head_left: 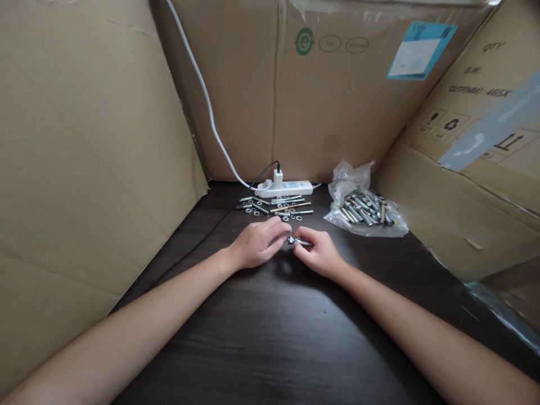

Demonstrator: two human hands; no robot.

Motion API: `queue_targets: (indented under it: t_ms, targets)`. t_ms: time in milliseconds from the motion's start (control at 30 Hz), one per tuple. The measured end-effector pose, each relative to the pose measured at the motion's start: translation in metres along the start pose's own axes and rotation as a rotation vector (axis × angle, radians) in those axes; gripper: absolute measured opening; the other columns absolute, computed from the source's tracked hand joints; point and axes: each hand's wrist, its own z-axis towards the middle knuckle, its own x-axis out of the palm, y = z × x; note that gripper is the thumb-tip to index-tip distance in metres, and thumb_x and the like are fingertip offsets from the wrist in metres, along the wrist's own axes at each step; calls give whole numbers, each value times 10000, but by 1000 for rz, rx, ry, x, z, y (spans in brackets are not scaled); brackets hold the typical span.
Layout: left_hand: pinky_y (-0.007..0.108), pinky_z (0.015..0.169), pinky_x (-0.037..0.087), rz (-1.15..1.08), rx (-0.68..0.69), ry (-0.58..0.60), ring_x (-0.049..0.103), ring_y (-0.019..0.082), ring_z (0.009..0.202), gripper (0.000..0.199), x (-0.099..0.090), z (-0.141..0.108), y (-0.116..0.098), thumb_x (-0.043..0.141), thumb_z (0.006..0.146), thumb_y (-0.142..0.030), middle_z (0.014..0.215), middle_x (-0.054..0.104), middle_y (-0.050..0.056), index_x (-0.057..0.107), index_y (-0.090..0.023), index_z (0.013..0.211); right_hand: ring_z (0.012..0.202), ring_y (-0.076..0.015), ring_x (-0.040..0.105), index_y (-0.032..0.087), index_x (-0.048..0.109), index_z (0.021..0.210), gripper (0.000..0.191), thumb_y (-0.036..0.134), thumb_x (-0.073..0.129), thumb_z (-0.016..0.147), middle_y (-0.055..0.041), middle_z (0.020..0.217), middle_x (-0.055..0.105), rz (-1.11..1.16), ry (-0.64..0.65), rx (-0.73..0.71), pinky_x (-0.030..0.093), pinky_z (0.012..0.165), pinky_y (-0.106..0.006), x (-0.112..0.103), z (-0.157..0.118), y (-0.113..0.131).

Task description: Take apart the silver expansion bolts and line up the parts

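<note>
My right hand (318, 248) grips a silver expansion bolt (304, 242) between thumb and fingers, its nut end pointing left. The rest of the bolt is partly covered by the fingers. Just left of that nut is my left hand (260, 243), with its fingers curved and a small gap between the fingertips and thumb; nothing shows between them. Beyond both hands lie loose bolts (291, 207) with several nuts and washers (298, 218) scattered among them. A clear plastic bag (350, 175) at the right back holds more expansion bolts (366, 208).
A white power strip (301, 188) with a plugged-in charger (277, 179) lies against the back cardboard box (236, 84). A white cable (205, 84) and a black cable (192, 251) run from there. Cardboard also walls the left (84, 140) and right (459, 208) of the dark table (253, 337).
</note>
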Motion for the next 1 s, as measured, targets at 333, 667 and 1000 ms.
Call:
queue_targets:
  t_ms: [333,667,1000]
  targets:
    - [251,736,445,-57,39,47,581,145,829,204,1,0,-1,383,927,-204,931,597,27,540,-197,1055,538,-89,418,167,557,723,67,204,506,743,41,592,495,4,-11,-7,331,532,-196,1,0,1]
    - [248,702,426,13,-8,93,591,141,770,221,2,2,3,356,949,-259,838,625,11,556,-181,898,504,-83,398,173,550,711,63,211,507,738,48,556,483,-10,-7,1,313,505,-192,1,0,0]
    - [240,672,431,-2,111,8,552,128,746,227,1,-1,2,390,917,-193,875,566,23,542,-203,1085,536,-89,421,168,548,713,64,202,502,741,41,584,490,-5,1,3,331,536,-196,1,1,1]
